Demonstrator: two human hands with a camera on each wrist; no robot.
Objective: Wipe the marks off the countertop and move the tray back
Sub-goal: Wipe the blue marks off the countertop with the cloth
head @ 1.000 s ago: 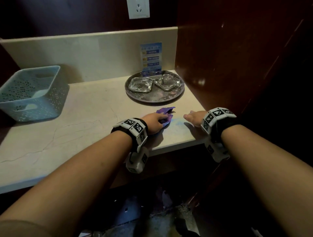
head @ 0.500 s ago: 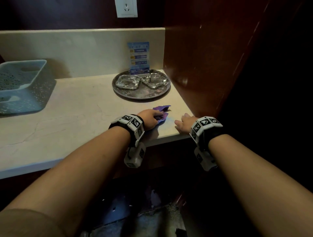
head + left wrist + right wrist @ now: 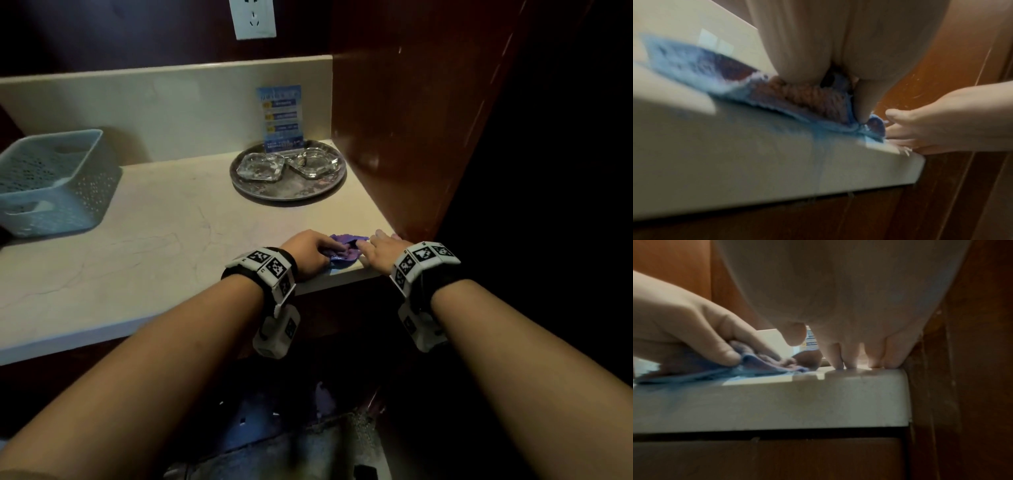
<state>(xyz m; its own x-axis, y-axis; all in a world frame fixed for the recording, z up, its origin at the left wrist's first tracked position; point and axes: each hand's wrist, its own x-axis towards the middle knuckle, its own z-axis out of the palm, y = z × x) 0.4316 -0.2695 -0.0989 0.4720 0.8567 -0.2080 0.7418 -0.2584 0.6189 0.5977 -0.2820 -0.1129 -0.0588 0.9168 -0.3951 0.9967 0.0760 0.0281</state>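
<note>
Left hand point(image 3: 308, 250) grips a purple cloth point(image 3: 344, 251) on the countertop's point(image 3: 171, 219) near edge, apparently over blue marks point(image 3: 813, 136); right hand point(image 3: 385, 251) rests flat beside it.

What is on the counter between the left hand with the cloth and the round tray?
Nothing: in the head view the stretch of countertop between the left hand, gripping the purple cloth, and the tray is bare stone.
</note>
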